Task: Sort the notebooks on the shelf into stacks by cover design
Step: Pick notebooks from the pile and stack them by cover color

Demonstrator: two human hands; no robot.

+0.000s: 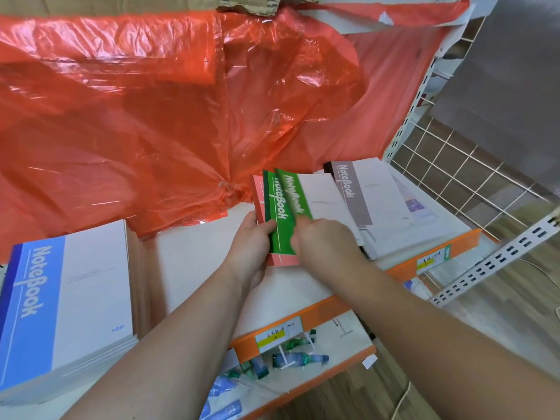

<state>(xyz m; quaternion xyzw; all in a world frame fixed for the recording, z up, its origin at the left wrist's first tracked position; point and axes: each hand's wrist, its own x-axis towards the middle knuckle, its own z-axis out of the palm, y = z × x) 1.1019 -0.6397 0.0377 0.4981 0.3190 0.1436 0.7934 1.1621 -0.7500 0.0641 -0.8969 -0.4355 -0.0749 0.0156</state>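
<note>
My left hand (253,242) grips the spine side of a small bundle of notebooks held over the white shelf (194,256): a green-band notebook (280,207) on top of a pink-band one (283,261). My right hand (322,237) pinches the near edge of another green-band notebook (295,189), lifted and blurred, angled off the bundle. A grey-band notebook stack (366,192) lies to the right. A tall stack of blue-band notebooks (66,298) stands at the left.
Crumpled red plastic sheeting (151,101) covers the back of the shelf. The shelf's orange front rail (333,310) carries price labels. Bottles (291,359) lie on the lower shelf. A white wire grid and slotted upright (454,165) bound the right side.
</note>
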